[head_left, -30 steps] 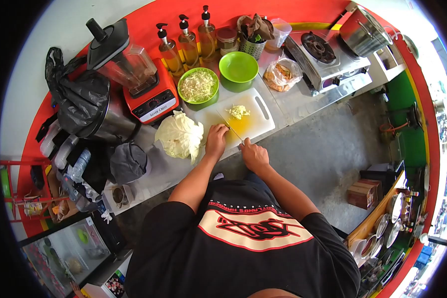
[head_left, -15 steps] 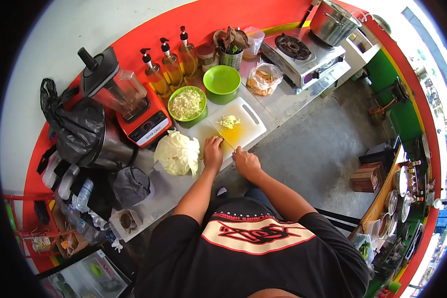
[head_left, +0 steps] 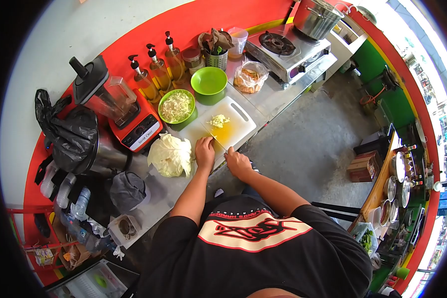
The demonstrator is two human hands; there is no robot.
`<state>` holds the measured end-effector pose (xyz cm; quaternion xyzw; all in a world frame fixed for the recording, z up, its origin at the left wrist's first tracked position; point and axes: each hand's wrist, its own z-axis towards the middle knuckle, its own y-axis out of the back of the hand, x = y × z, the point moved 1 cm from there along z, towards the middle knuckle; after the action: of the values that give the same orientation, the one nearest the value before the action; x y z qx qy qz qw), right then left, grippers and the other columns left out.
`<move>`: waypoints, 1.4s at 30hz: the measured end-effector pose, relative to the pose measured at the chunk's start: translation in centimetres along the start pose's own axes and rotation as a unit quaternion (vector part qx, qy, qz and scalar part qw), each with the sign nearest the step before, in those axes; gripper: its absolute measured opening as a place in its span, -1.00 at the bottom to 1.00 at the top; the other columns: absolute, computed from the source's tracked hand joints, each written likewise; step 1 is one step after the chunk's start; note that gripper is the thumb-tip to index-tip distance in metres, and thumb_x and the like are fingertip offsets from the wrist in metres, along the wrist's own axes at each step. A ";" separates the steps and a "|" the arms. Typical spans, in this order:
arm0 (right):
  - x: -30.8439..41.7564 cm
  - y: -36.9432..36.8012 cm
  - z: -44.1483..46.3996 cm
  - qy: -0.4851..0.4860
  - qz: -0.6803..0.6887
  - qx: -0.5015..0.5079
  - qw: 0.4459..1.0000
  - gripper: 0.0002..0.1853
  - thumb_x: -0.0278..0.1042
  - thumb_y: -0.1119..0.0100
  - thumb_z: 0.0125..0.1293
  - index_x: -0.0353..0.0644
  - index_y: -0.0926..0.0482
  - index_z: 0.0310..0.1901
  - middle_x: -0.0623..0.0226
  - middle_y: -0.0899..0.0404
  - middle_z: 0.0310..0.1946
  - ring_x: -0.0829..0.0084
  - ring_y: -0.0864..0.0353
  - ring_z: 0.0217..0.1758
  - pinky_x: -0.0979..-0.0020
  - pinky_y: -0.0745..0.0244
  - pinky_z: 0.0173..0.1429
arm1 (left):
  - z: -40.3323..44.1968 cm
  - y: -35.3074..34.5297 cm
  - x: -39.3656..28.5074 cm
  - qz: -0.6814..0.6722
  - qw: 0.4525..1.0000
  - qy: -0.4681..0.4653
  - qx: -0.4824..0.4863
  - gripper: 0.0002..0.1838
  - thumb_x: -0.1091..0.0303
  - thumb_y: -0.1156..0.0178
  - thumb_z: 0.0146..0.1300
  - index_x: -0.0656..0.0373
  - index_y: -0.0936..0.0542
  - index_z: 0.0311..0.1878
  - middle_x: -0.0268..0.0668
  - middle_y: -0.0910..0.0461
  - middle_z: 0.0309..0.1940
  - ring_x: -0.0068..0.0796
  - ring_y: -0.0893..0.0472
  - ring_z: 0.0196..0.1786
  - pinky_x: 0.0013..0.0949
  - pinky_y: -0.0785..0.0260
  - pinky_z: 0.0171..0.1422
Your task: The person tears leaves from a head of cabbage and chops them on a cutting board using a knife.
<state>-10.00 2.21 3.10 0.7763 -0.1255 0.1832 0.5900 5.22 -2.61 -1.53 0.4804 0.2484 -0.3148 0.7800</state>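
In my right hand [head_left: 238, 162] is a knife [head_left: 218, 141], its thin blade pointing away from me across the white cutting board [head_left: 240, 128]. My left hand [head_left: 204, 151] rests at the board's near edge beside the blade, fingers curled; what they hold, if anything, is hidden. A small heap of shredded cabbage [head_left: 218, 120] lies on the board past the blade, above a yellow-orange patch. Left of my left hand sits a large pale cabbage [head_left: 170, 155]. Behind the board stand a green bowl of shredded cabbage [head_left: 177, 106] and another green bowl [head_left: 209, 82].
A red blender [head_left: 136, 124] stands at the left, near pump bottles [head_left: 159, 74] along the wall. A plastic bag of orange food [head_left: 250, 77] lies before the gas stove [head_left: 295, 54], which carries a steel pot [head_left: 315, 20]. A grey cloth [head_left: 127, 191] is on the counter's left.
The whole view has shifted, so the counter and its things appear further left. Both hands keep nearly the same place at the board, with the knife still in my right hand.
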 end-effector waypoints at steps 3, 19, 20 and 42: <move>-0.1 0.1 1.2 0.011 0.005 -0.006 1.000 -0.61 -0.07 0.06 0.61 -0.33 -0.42 -0.07 -0.19 -0.71 -0.33 -0.20 -0.75 -0.20 -0.12 -0.63 -0.07 | 0.0 -0.1 0.1 -0.012 1.000 -0.017 -0.017 -0.90 0.55 -0.24 0.26 0.26 -0.68 -0.17 -0.12 -0.68 -0.16 -0.01 -0.60 -0.02 -0.07 -0.46 0.10; 0.9 -0.3 1.8 0.007 -0.004 -0.019 1.000 -0.63 -0.08 0.04 0.60 -0.32 -0.42 -0.08 -0.17 -0.72 -0.32 -0.15 -0.76 -0.19 -0.07 -0.65 -0.08 | -0.3 0.5 -0.3 -0.019 1.000 0.017 0.001 -0.92 0.48 -0.25 0.30 0.27 -0.66 -0.19 -0.11 -0.68 -0.17 0.01 -0.61 -0.04 -0.07 -0.45 0.07; 1.0 -0.3 2.1 0.006 0.004 -0.013 1.000 -0.63 -0.08 0.04 0.60 -0.33 -0.42 -0.08 -0.17 -0.72 -0.32 -0.16 -0.76 -0.19 -0.08 -0.65 -0.09 | -0.1 0.6 -0.4 -0.018 1.000 0.015 0.002 -0.92 0.48 -0.25 0.30 0.27 -0.66 -0.19 -0.11 -0.68 -0.17 0.01 -0.61 -0.04 -0.07 -0.45 0.07; 1.7 -0.7 0.1 -0.033 0.003 -0.015 0.999 -0.64 -0.09 0.02 0.59 -0.31 -0.46 -0.09 -0.10 -0.74 -0.31 -0.12 -0.78 -0.16 -0.01 -0.68 -0.05 | -0.9 0.5 -0.3 0.024 0.999 -0.037 -0.010 -0.91 0.52 -0.27 0.21 0.28 -0.64 -0.21 -0.14 -0.59 -0.08 0.00 -0.53 0.05 -0.06 -0.43 0.13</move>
<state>-8.16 2.38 3.22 0.7727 -0.1496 0.1574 0.5965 5.33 -1.56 -1.36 0.4670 0.2111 -0.3110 0.8004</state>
